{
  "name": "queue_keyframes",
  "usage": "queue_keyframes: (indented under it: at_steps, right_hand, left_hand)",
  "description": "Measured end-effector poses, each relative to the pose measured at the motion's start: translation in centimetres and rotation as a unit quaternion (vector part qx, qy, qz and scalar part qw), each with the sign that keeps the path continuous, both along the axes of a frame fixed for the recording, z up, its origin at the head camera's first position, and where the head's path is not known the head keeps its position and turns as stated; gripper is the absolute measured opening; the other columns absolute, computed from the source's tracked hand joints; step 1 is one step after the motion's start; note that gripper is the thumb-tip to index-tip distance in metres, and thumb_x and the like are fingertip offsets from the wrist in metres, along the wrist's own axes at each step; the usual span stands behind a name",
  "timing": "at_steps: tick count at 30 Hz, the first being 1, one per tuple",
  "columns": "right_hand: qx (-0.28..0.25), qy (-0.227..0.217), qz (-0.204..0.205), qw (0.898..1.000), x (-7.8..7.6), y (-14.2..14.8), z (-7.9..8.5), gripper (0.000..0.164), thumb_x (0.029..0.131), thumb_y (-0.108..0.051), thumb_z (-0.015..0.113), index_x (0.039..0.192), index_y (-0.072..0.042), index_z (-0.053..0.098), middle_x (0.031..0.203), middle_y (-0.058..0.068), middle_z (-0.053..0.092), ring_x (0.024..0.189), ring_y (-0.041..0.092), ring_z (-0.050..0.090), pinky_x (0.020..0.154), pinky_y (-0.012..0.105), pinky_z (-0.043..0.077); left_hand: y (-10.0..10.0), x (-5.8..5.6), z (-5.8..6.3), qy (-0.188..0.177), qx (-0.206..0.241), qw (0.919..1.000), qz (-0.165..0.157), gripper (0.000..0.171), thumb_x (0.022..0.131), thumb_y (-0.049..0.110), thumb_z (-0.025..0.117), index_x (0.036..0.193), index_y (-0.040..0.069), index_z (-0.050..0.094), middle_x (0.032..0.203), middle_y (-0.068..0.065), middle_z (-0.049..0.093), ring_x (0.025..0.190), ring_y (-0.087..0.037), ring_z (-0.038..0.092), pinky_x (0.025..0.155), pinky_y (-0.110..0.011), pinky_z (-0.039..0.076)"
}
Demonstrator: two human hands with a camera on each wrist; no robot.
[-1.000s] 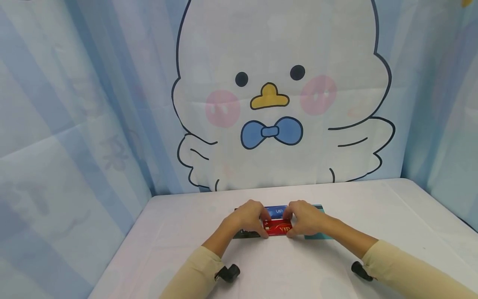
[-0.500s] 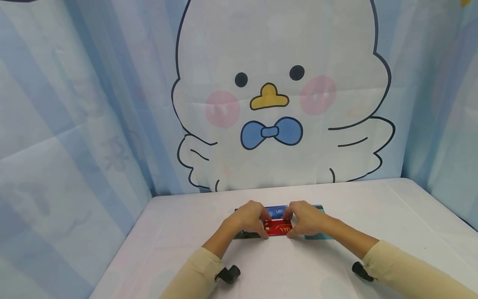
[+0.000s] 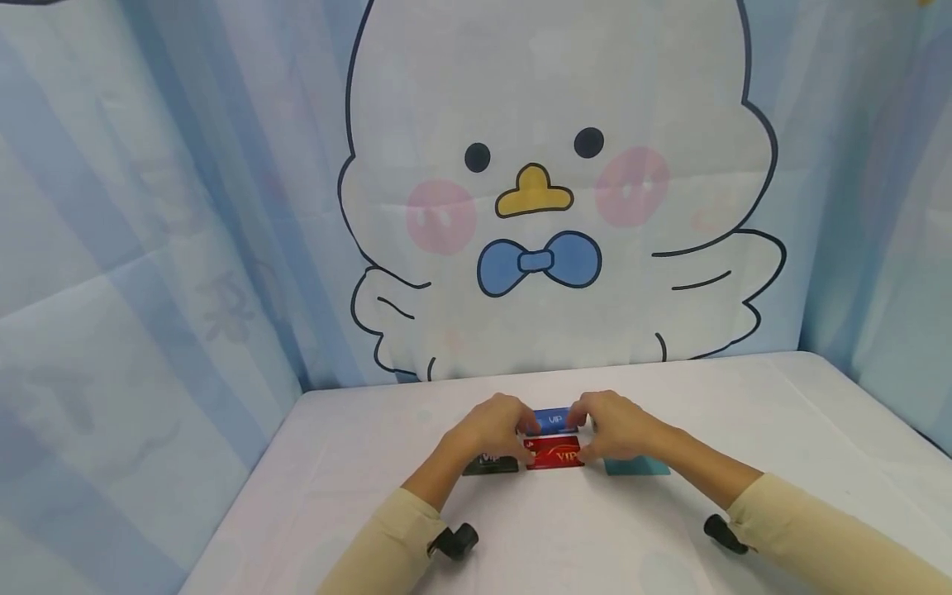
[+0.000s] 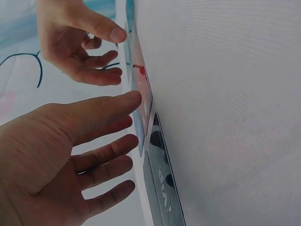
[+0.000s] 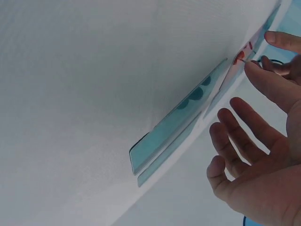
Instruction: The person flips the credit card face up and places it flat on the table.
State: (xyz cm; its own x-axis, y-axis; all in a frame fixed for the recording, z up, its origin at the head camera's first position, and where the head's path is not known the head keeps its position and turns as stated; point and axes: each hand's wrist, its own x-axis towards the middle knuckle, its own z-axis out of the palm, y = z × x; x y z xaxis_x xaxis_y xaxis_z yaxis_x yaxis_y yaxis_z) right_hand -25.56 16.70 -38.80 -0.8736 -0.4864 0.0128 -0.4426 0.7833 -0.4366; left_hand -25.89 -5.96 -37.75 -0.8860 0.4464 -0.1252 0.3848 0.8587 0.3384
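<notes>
A red VIP card [image 3: 554, 453] lies flat on the table, directly in front of a blue VIP card [image 3: 556, 420]. My left hand [image 3: 492, 425] is at their left ends, fingers spread and loosely bent in the left wrist view, pinching nothing. Over the right ends hovers my right hand [image 3: 623, 425], fingers relaxed and apart from the thumb. Whether a fingertip still touches a card is unclear. Under the left hand is a dark VIP card [image 3: 492, 466]; a teal card [image 3: 636, 467] lies below the right hand.
In the right wrist view, a second teal card [image 5: 162, 157] lies behind the teal one. A greyish card [image 4: 151, 188] sits beside the dark one in the left wrist view. The white table [image 3: 565, 537] ends at a curtain [image 3: 550, 330] with a cartoon bird.
My right hand has risen slightly and drawn off the right end of the red card. The left hand has shifted a little upward. The cards stay nearly in place.
</notes>
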Motion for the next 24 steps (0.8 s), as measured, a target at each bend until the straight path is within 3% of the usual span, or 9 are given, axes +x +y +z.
queue_keyframes:
  at_steps: [15, 24]
  right_hand:
    - [0.030, 0.017, -0.022, 0.999, -0.7, 1.7, 0.7, 0.039, 0.081, -0.019, 0.089, 0.116, -0.011, 0.074, 0.113, 0.006, 0.071, 0.109, 0.028, 0.063, 0.099, 0.056, 0.055]
    - [0.036, 0.015, -0.032, 0.999, -1.7, 3.0, 0.6, 0.038, 0.081, -0.009, 0.085, 0.117, -0.009, 0.074, 0.114, 0.008, 0.072, 0.109, 0.030, 0.066, 0.098, 0.055, 0.056]
  left_hand:
    - [2.6, -1.8, -0.8, 0.039, -0.004, 0.9987, -0.032, 0.036, 0.089, 0.029, 0.085, 0.123, 0.022, 0.076, 0.109, 0.003, 0.075, 0.099, -0.010, 0.066, 0.091, -0.030, 0.058]
    - [4.2, -2.6, -0.9, 0.028, 0.033, 0.9989, -0.018, 0.039, 0.091, 0.029, 0.083, 0.128, 0.021, 0.074, 0.116, 0.003, 0.075, 0.103, -0.011, 0.067, 0.094, -0.030, 0.059]
